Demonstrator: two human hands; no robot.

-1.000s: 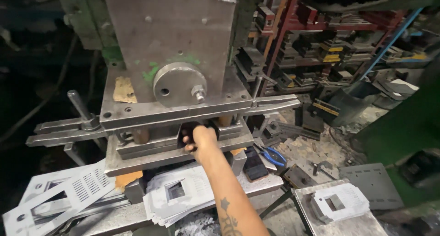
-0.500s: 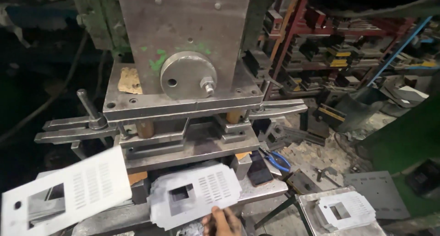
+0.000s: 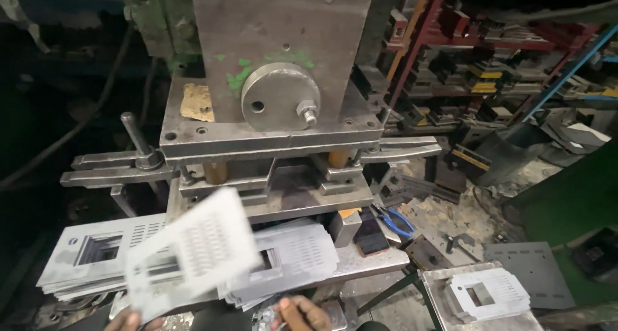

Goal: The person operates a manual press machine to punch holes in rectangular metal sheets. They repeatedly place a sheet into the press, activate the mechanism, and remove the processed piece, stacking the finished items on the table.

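Note:
A heavy steel press (image 3: 277, 106) fills the middle, with its die gap (image 3: 283, 189) low down and nothing in it. My left hand (image 3: 129, 319), at the bottom edge, holds a blurred white perforated metal sheet (image 3: 193, 254) tilted in the air in front of the die. Below the press my right hand (image 3: 302, 313) shows only in part, just under a stack of the same punched sheets (image 3: 299, 257). Its fingers touch no sheet that I can see. Another stack of sheets (image 3: 96, 257) lies to the left.
A small metal stand at the lower right carries one punched sheet (image 3: 489, 295). Blue-handled pliers (image 3: 394, 221) lie right of the die. Long clamp bars (image 3: 116, 170) stick out both sides of the press. Red racks of metal parts (image 3: 489, 54) stand behind.
My right hand has pulled out of the die gap down to the bottom edge. My left hand has swung a sheet up and to the right, toward the die.

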